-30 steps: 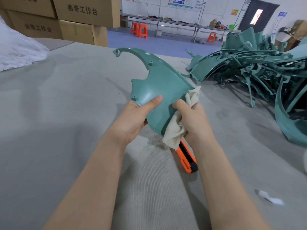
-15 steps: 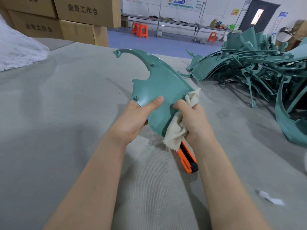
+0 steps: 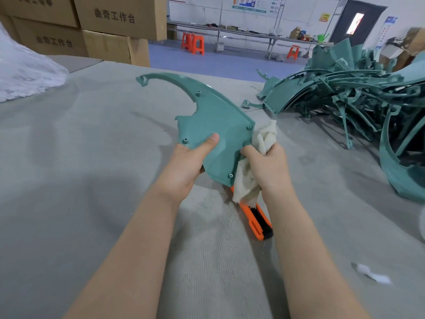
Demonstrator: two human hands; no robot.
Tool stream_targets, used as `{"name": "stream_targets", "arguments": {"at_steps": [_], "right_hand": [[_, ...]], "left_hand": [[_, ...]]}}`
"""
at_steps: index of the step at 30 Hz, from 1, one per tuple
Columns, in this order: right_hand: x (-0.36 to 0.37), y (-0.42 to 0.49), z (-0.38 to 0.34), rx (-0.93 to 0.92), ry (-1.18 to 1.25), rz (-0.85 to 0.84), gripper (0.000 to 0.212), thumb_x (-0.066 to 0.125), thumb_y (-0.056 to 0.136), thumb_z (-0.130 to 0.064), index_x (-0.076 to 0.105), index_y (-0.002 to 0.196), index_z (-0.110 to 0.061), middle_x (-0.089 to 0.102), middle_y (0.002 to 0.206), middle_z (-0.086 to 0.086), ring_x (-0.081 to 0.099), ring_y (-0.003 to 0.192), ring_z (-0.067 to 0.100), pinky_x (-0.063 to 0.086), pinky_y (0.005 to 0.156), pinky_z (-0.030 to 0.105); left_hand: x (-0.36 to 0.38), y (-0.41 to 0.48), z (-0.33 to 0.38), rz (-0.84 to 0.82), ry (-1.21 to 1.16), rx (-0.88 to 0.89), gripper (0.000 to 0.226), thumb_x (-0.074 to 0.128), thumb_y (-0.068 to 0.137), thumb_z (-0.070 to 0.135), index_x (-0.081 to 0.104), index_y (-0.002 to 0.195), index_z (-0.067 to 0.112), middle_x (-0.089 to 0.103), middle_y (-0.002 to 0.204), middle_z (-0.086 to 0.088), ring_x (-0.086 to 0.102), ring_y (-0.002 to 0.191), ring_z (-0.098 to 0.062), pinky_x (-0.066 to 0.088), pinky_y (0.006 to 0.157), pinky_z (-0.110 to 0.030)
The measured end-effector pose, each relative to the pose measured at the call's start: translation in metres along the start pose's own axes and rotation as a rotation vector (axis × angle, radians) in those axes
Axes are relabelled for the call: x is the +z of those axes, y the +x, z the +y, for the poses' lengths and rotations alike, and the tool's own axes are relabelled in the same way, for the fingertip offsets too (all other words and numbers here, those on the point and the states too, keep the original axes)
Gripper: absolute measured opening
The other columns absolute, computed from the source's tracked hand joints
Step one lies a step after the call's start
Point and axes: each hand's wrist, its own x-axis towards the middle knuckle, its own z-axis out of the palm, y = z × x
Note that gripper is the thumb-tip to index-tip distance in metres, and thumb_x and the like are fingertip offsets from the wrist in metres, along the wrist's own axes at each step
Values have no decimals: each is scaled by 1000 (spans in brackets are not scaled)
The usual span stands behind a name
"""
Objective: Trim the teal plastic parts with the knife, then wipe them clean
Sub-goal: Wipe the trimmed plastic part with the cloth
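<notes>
A curved teal plastic part (image 3: 213,120) with a long hooked tip is held above the grey table. My left hand (image 3: 187,166) grips its lower left edge, thumb lying on the face. My right hand (image 3: 266,166) clutches a bunched cream cloth (image 3: 259,143) against the part's right edge. An orange and black utility knife (image 3: 257,221) lies on the table just below the cloth, partly hidden by it and by my right wrist.
A tangled heap of teal parts (image 3: 345,95) fills the table's right side, with a large curved one (image 3: 400,171) at the right edge. Cardboard boxes (image 3: 108,31) stand at the back left beside a white plastic bag (image 3: 20,72). A paper scrap (image 3: 370,276) lies near right.
The part has tilted flatter, turning more of its face upward. My right hand with the cloth slid from the face out to the right edge.
</notes>
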Motion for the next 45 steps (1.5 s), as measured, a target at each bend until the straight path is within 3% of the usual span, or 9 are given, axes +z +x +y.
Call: {"name": "stream_targets", "arguments": {"at_steps": [7,11,14,19,23,29,36,41,45], "right_hand": [[-1,-2,-9,-181,175,148,18,63,88,-9,55,73,-17,54,59,-15,45,54,2,39,49,15],[13,-10,-6,-248,4,-29,7,66,88,-15,63,85,-9,64,75,2,57,67,17,47,60,33],[18,-10,-2,-313,-113,19,11,63,89,-10,63,96,-1,65,92,15,61,87,31,50,77,47],[11,-7,-1,-269,-124,69,2,60,89,-9,63,89,-10,66,81,3,59,74,20,45,63,28],[24,-17,-3,-267,-143,-27,26,58,86,-3,55,70,-23,58,65,-7,49,55,1,35,48,12],[13,-8,-1,-236,-56,175,11,61,90,-12,63,81,-7,62,72,-1,55,67,15,43,61,28],[33,-18,-1,-231,-48,94,14,63,89,-11,62,74,-12,62,68,-2,49,58,7,41,53,23],[8,-2,2,-164,-103,225,19,60,89,-11,57,71,-14,53,62,-7,46,56,7,34,59,25],[24,-16,-1,-265,-127,155,10,60,88,-11,59,78,-11,59,70,-2,49,61,8,36,55,25]], "left_hand": [[3,2,-1,130,22,11,22,59,95,17,62,115,25,71,111,10,66,107,-10,51,96,-38],[10,-1,-1,103,73,41,18,60,94,14,64,106,26,73,104,9,67,104,-12,50,96,-35],[13,-3,1,87,120,60,18,61,93,12,65,103,26,72,108,3,67,104,-14,51,97,-37],[18,-6,4,70,169,75,20,61,93,11,63,103,28,71,108,6,66,104,-13,51,96,-34],[13,-5,8,133,133,107,20,59,94,6,62,108,20,69,113,-2,64,109,-18,49,99,-37],[22,-7,4,37,181,84,21,60,93,8,62,104,26,70,109,3,66,105,-14,52,94,-33],[16,-4,7,110,166,123,19,58,94,6,63,108,17,70,107,1,66,105,-16,51,95,-31],[22,-7,5,26,306,109,19,63,92,15,60,95,33,70,100,13,66,95,-3,52,84,-20],[20,-6,10,58,270,148,20,59,94,7,62,107,22,69,109,1,65,104,-13,51,93,-27]]}}
